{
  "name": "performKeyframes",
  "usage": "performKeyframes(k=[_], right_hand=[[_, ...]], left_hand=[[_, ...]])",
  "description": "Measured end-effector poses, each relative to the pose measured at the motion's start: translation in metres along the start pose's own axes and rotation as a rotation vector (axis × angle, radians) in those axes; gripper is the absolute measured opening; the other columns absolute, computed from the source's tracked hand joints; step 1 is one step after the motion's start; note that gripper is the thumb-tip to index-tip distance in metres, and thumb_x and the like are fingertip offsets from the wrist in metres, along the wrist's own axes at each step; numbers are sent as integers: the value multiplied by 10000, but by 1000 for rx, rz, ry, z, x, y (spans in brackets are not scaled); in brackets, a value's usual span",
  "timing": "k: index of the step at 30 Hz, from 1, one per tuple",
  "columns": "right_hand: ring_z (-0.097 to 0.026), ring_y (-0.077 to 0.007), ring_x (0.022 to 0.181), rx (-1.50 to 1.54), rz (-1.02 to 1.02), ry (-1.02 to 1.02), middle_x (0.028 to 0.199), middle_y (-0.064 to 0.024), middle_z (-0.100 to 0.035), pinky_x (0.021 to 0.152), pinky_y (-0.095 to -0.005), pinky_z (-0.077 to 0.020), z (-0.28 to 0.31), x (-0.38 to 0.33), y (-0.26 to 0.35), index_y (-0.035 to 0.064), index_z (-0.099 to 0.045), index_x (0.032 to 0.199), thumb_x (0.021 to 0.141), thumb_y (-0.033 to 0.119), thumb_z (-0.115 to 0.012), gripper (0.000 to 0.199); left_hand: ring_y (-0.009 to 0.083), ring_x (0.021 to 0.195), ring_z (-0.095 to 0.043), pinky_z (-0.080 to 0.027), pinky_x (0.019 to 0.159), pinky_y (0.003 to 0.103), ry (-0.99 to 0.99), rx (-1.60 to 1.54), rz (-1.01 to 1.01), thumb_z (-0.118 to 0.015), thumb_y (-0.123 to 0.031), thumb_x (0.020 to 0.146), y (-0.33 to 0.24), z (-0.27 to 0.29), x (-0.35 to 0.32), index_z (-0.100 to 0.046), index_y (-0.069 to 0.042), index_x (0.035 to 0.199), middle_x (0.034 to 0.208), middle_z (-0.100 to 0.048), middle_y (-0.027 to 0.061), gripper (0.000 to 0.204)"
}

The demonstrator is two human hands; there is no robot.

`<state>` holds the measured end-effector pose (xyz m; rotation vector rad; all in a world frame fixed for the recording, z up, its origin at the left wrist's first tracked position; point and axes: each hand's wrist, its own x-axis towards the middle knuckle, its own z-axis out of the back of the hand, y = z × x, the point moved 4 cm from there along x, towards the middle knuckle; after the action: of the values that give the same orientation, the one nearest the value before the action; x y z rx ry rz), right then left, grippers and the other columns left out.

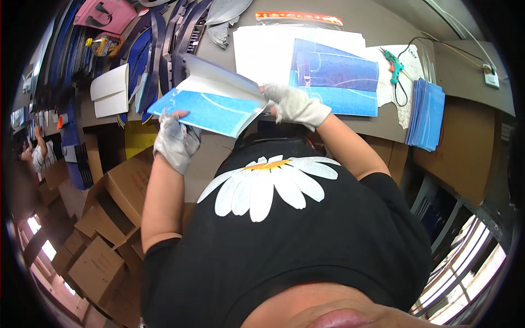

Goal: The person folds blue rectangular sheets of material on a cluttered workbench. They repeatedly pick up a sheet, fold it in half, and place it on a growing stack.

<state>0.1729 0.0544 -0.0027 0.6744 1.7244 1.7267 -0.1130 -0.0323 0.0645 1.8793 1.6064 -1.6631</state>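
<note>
A folder (219, 112) with a blue denim print is held up, partly opened, over the table's near edge. Its flap looks greyish and blurred, and a white inside shows. My left hand (178, 143), in a whitish fingerless glove, grips the lower left edge with the fingers on the printed face. My right hand (298, 106), gloved the same way, closes on the right edge near the fold. Just right of it on the table lies another denim-print cover (342, 74), dark and light blue, on top of white sheets (262, 52).
A green glue gun (392, 65) with a black cord lies on a white scrap at right. Beside it stands a stack of blue folders (426, 115). Dark blue covers (158, 44) pile up at left near a white folded piece (109, 90). Cardboard boxes (98, 268) fill the lower left.
</note>
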Motion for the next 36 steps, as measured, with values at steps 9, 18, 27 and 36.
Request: performKeyframes(k=[9,18,27,36], right_hand=[[-585,-268,1066,-45,155,-140,1178,-125,-581,903,-349,-495,-41,6,39,77,-454,1346,787,195,-765,650],[-588,-200,1025,-259,179,-533,1180,-158,-584,935,-296,-454,-16,16,-26,-6,-161,1505,841,19,-572,781],[-612,-163,752,264,-122,-430,997,-77,-648,651,-261,-519,-42,8,-36,39,-603,1195,937,64,-526,271],[-604,-179,737,154,-721,-352,920,-100,-654,644,-326,-519,-3,-22,-32,52,-619,1128,843,286,-730,385]], left_hand=[[337,1034,-609,-556,919,405,-43,-12,-34,-438,-9,812,-9,-63,0,-433,24,1143,1153,-548,199,332],[276,962,-575,-534,846,365,65,205,-88,-505,-106,814,-14,-32,13,-426,-76,1047,1050,-514,133,247],[309,1008,-599,-517,790,459,-209,709,-403,-742,-317,750,-54,-45,99,-452,-64,1296,1178,-573,153,668],[408,1458,-137,-156,1173,509,-58,2205,-1426,-619,-532,817,23,-135,147,-224,-108,1525,1516,-264,286,915]])
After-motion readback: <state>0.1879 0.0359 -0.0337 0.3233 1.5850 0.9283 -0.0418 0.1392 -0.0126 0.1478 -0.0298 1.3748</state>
